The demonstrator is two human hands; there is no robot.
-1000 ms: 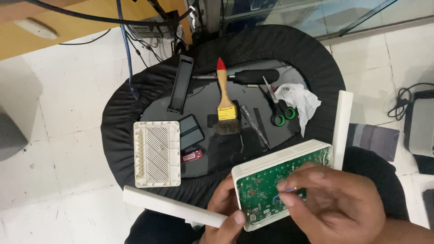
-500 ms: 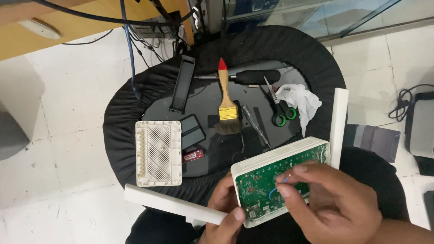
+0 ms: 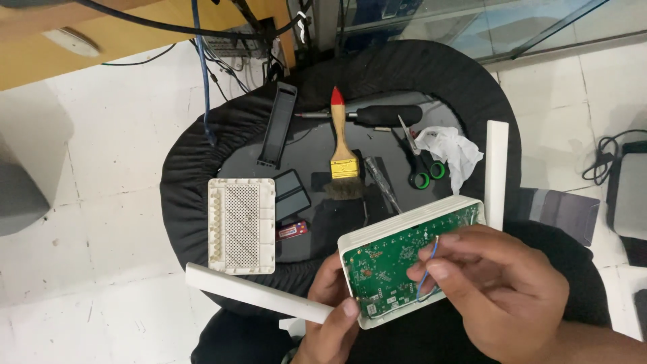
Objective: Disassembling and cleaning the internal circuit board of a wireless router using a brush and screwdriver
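Router case [image 3: 411, 266], white and opened, sits low in my view at the near edge of the round black surface [image 3: 202, 168], with its green circuit board [image 3: 394, 259] facing up. From here I see my left hand [image 3: 333, 317] gripping the case from below, thumb pressed on its near left corner. My right hand [image 3: 499, 290] rests over the right part of the board, finger and thumb pinched shut on a thin blue wire [image 3: 426, 269] that runs down across the board.

Two white antennas belong to the case: one [image 3: 259, 293] sticks out to the left along the surface rim, the other [image 3: 497, 172] stands up past the far right corner.

Left of the case lies the white vented cover [image 3: 242, 226], inner side up, well apart from my hands. Beside it are two dark flat pieces [image 3: 291, 192] and a small red item [image 3: 291, 231] that I cannot make out. Farther back lies a long black strip [image 3: 278, 125]. A paintbrush [image 3: 342, 152] with a wooden handle and red tip lies in the middle, bristles toward me. Behind it is a black-handled screwdriver [image 3: 384, 114]. To the right lie scissors [image 3: 421, 165] with green loops, touching a crumpled white tissue [image 3: 451, 148].
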